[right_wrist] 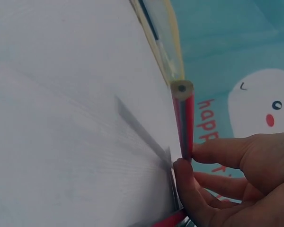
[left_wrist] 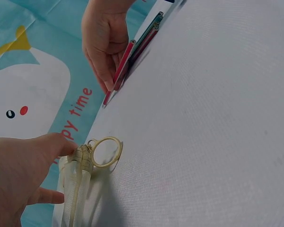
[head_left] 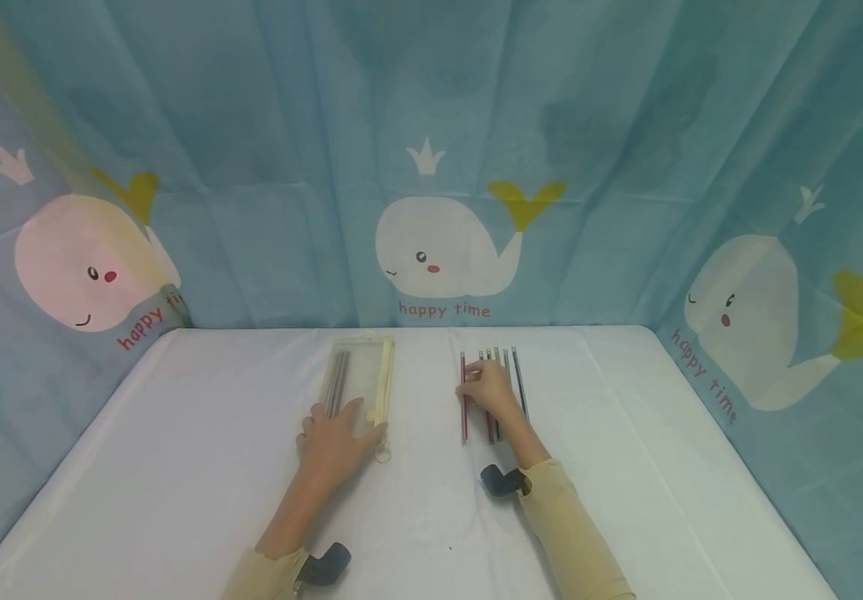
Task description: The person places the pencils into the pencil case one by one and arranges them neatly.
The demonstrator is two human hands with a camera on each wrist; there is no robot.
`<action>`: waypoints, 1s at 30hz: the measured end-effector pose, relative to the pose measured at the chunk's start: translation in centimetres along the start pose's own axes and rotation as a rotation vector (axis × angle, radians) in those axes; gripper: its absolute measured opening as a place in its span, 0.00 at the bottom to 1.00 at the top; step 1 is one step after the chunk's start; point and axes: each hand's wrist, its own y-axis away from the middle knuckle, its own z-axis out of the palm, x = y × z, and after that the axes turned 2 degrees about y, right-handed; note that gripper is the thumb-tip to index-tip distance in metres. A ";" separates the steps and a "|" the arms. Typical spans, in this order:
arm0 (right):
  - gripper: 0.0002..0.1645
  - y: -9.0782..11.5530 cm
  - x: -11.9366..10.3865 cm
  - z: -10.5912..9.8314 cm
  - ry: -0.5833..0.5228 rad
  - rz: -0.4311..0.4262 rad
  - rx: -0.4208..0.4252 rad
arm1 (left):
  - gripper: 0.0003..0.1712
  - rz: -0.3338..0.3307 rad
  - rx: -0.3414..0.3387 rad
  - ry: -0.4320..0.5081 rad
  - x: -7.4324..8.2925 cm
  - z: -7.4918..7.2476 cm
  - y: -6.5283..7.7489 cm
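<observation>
A translucent zip pouch (head_left: 360, 367) with a yellowish edge lies left of centre, several dark pencils (head_left: 338, 375) inside it. My left hand (head_left: 336, 443) rests on its near end, fingers spread; in the left wrist view the thumb lies by the zip end and its metal ring (left_wrist: 107, 151). My right hand (head_left: 488, 387) pinches a red pencil (right_wrist: 183, 125) between thumb and fingertips. That pencil (head_left: 465, 421) stands apart, to the left of the other pencils. In the right wrist view its flat end points toward the pouch, and its shadow falls on the cloth.
Several more pencils (head_left: 520, 379), red and dark ones, lie side by side under and right of my right hand. A white cloth (head_left: 626, 483) covers the table. Blue curtains (head_left: 266, 208) printed with whales stand at the back and both sides.
</observation>
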 end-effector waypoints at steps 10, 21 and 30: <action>0.26 -0.3 0.1 -0.2 -0.018 0.014 -0.013 | 0.43 -0.006 0.002 0.004 -0.3 0.3 -0.1; 0.27 -0.3 0.2 -0.5 -0.085 0.012 -0.019 | 0.43 0.001 -0.001 0.006 -0.3 0.3 -0.2; 0.26 -0.2 -0.1 -0.5 -0.122 -0.003 -0.017 | 0.44 0.000 0.003 0.010 -0.2 0.2 -0.1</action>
